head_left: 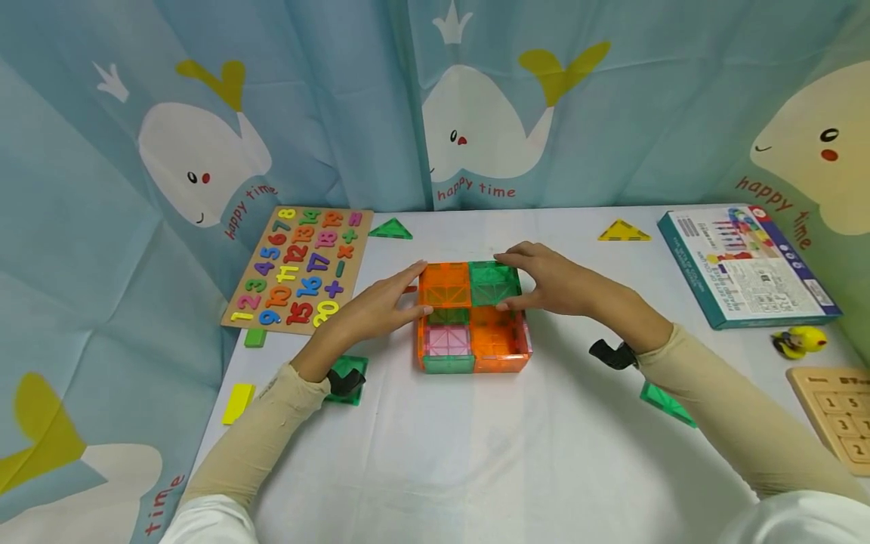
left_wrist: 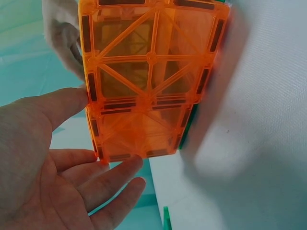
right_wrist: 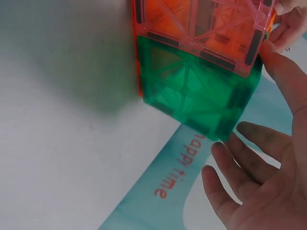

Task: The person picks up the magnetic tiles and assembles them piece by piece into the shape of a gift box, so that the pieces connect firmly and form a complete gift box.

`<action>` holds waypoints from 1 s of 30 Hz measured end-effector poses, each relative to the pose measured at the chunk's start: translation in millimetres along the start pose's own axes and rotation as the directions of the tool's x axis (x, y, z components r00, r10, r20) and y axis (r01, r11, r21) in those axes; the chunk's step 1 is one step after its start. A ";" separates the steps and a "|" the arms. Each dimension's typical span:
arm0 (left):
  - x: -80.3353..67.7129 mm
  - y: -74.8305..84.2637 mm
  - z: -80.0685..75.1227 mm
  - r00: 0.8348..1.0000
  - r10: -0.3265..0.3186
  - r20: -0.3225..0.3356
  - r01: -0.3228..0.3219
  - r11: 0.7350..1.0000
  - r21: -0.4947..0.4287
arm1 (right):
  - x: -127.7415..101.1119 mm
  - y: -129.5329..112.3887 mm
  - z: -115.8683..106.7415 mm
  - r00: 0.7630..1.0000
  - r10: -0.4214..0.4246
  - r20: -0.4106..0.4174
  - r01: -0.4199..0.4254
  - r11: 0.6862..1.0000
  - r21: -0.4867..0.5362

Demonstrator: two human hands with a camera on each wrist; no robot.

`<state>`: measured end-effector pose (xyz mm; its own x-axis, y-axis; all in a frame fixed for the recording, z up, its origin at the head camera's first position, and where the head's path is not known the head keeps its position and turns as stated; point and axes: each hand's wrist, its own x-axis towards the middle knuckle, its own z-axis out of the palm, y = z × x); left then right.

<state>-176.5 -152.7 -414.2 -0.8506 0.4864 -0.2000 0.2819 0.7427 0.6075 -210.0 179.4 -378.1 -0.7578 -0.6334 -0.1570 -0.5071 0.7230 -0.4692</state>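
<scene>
A low box of see-through magnetic tiles [head_left: 501,365] stands on the white table, its inside showing at the near half. An orange tile [head_left: 445,279] and a green tile [head_left: 494,279] cover its far half. My left hand [head_left: 381,306] holds the left side, its thumb and fingers at opposite edges around the orange tile. On the right, my right hand [head_left: 560,283] grips the box the same way by the green tile. Close up in the left wrist view, orange side tiles [left_wrist: 151,57] meet the fingertips. The right wrist view shows a green side tile [right_wrist: 184,86] beside the fingers.
Loose tiles lie about: a green triangle [head_left: 392,229], a yellow triangle [head_left: 620,230], and green tiles by each forearm. A number board [head_left: 365,227] lies at left, near a yellow block [head_left: 238,404]. At right are a boxed toy [head_left: 748,264] and a yellow figure [head_left: 798,342].
</scene>
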 end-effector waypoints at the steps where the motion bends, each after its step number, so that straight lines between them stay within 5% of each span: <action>1: 0.1 0.0 0.4 1.000 0.000 0.000 0.000 1.000 0.000 | -4.1 1.7 -0.9 1.000 0.010 -0.012 -0.010 1.000 -0.001; 6: -0.9 0.8 1.3 1.000 0.003 -0.001 -0.003 1.000 -0.009 | -37.5 16.4 -10.8 0.993 0.107 -0.054 -0.108 0.994 -0.010; 12: -5.5 0.0 1.3 1.000 0.016 -0.011 -0.016 1.000 -0.001 | -101.1 46.8 -13.0 0.962 0.271 -0.012 -0.271 0.962 -0.017; 17: -11.3 -2.4 2.5 0.999 0.034 -0.011 -0.034 0.999 -0.004 | -161.0 76.6 7.8 0.920 0.390 0.051 -0.390 0.921 0.002; 23: -15.2 -4.4 3.1 0.998 0.056 -0.010 -0.056 0.998 -0.003 | -221.7 100.5 35.4 0.832 0.536 0.145 -0.542 0.840 0.003; 30: -15.8 -7.6 1.5 0.997 0.071 0.008 -0.071 0.997 -0.010 | -242.9 95.9 68.1 0.799 0.598 0.055 -0.601 0.795 0.087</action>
<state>-164.6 -165.3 -416.8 -0.8251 0.5412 -0.1623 0.3369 0.7018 0.6276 -46.6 383.8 -444.1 -0.8863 -0.0888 -0.4545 0.0883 0.9311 -0.3540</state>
